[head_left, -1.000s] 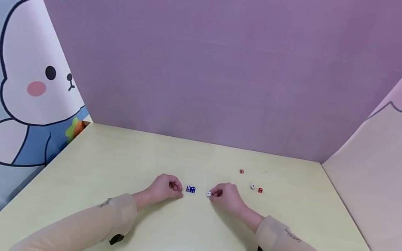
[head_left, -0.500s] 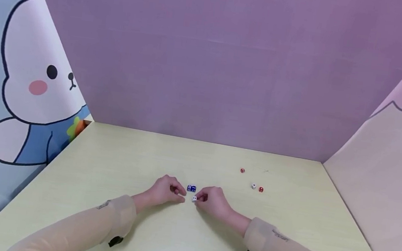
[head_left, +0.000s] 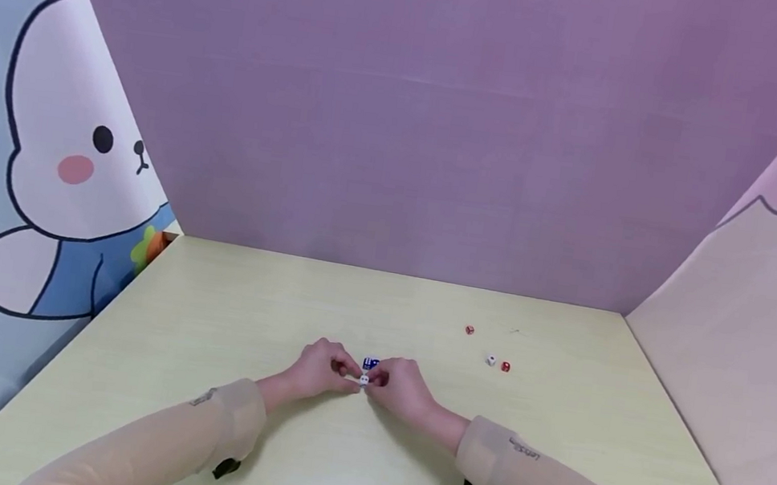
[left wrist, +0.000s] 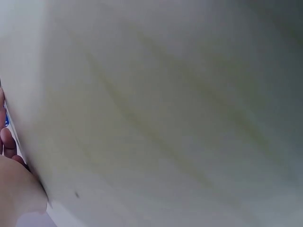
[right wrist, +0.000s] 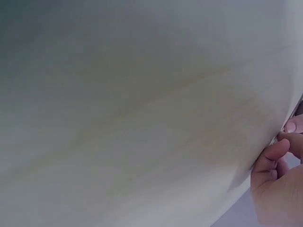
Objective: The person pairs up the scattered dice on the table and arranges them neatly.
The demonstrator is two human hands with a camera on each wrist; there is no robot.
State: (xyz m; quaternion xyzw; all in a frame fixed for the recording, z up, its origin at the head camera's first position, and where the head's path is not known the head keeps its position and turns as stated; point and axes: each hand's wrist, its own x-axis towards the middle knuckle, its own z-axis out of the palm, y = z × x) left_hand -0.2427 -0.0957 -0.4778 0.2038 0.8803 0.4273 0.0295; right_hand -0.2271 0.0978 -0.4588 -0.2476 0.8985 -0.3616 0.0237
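Note:
Near the front of the two blue dice (head_left: 371,363), a white die (head_left: 364,380) sits between the fingertips of both hands. My right hand (head_left: 402,387) pinches it from the right with thumb and index finger. From the other side, the left hand (head_left: 320,369) has its thumb and index tip at the die's left edge, a small gap between them. The blue dice stand side by side, the right one partly covered by the right hand's fingers. In the wrist views only parts of the left hand (left wrist: 16,184) and right hand (right wrist: 279,184) show at the edges.
To the right on the pale table (head_left: 266,292) lie another white die (head_left: 491,360), a red die (head_left: 506,366) beside it and a red die (head_left: 470,329) farther back. A purple backdrop (head_left: 404,115) rises behind the table, with printed cloth at both sides.
My right hand has carried the white die leftward and slightly nearer, from right of the blue dice to in front of them. The left hand has shifted slightly right, and its fingertips now meet the die.

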